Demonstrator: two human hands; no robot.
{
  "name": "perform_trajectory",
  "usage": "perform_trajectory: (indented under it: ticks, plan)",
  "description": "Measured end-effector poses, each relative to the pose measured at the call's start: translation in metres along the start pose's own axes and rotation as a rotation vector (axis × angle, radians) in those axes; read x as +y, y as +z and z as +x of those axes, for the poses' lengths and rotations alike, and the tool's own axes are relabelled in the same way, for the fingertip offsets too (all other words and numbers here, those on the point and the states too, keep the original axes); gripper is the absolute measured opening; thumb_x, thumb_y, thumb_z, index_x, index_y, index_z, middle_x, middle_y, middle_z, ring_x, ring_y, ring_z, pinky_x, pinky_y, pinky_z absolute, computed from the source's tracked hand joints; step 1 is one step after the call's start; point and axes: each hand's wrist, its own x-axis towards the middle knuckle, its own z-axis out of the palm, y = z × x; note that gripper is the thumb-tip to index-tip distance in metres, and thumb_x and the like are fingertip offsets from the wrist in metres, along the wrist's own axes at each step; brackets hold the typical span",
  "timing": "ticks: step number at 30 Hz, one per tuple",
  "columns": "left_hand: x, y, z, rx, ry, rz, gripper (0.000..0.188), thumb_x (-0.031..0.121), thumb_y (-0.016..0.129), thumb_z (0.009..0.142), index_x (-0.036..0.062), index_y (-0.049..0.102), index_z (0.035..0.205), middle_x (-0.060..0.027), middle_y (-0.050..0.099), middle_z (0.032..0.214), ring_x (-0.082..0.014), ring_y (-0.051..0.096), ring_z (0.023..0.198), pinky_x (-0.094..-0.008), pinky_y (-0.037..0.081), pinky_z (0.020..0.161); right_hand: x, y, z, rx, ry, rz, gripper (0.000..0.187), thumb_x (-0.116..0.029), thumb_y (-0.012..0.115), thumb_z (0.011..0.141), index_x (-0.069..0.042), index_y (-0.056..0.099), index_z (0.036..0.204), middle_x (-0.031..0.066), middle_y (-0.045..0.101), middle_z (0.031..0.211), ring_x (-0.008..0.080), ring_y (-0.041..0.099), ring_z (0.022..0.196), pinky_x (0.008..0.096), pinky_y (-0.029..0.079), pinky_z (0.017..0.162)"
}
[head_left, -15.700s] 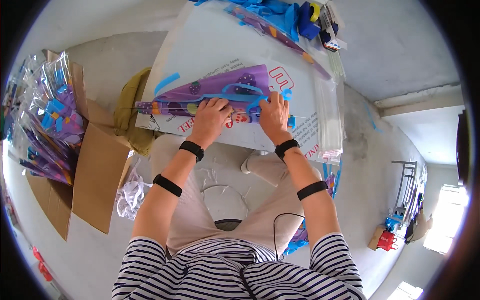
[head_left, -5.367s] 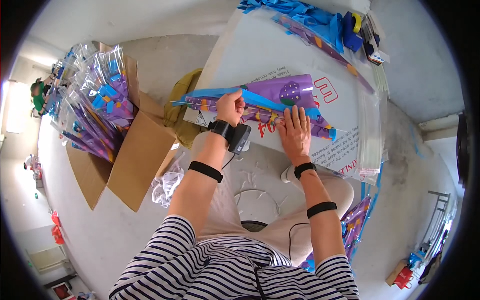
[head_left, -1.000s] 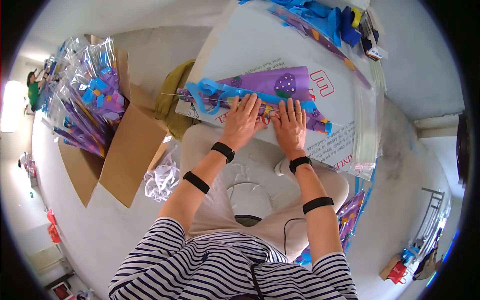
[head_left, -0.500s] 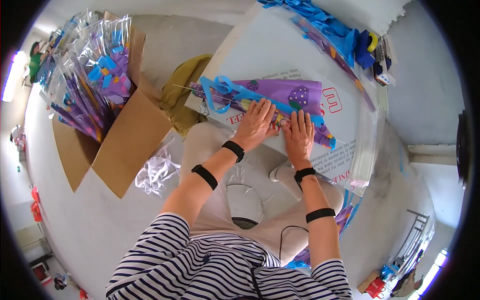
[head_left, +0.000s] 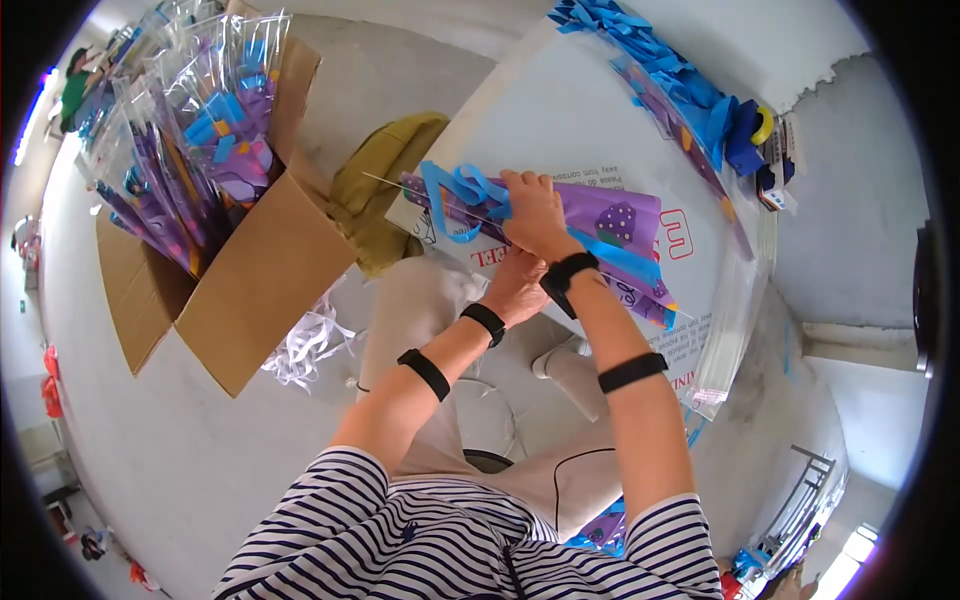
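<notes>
A purple printed sheet (head_left: 632,222), partly rolled, lies across the white board with a thin pale rod poking from its left end. Loops of flat blue ribbon (head_left: 455,192) rest on its left part, and more ribbon runs along it to the right. My right hand (head_left: 537,215) reaches over the middle of the roll, closed with its fingers curled down beside the ribbon. Just below it, my left hand (head_left: 515,287) is closed at the roll's near edge. The right hand and wrist hide some of its fingers.
A cardboard box (head_left: 265,285) at the left holds several purple-and-blue bundles in clear sleeves. An olive cloth (head_left: 390,165) lies beside the white board (head_left: 520,115). Blue strips (head_left: 650,55), tape (head_left: 763,125) and clear sleeves (head_left: 738,345) sit along the board's right side. White strips (head_left: 305,345) lie on the floor.
Both hands lay flat on the roll, fingers stretched out. Now the right hand has moved left and away from me, the left has drawn nearer me, and both have curled closed.
</notes>
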Motion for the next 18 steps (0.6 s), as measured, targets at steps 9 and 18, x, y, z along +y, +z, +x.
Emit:
perform_trajectory:
  ticks: [9, 18]
  plan:
    - [-0.010, 0.010, -0.003, 0.036, 0.170, 0.355, 0.039, 0.025, 0.065, 0.088, 0.0119, 0.062, 0.124, -0.0114, 0.062, 0.126, -0.0320, 0.051, 0.128, -0.0515, 0.038, 0.109, -0.003, 0.016, 0.028, -0.177, 0.224, 0.020, 0.030, -0.007, 0.063, 0.075, -0.012, 0.068, 0.104, 0.0119, 0.066, 0.108, 0.0374, 0.055, 0.114, 0.0501, 0.043, 0.095]
    - [-0.011, 0.007, -0.003, 0.012, 0.181, 0.423, 0.047, 0.027, 0.065, 0.088, 0.0091, 0.057, 0.131, -0.0140, 0.059, 0.131, -0.0333, 0.049, 0.130, -0.0534, 0.035, 0.112, -0.003, 0.004, 0.046, -0.277, 0.306, 0.603, 0.017, -0.010, 0.065, 0.076, -0.011, 0.072, 0.091, 0.0117, 0.073, 0.097, 0.0268, 0.068, 0.095, 0.0417, 0.051, 0.082]
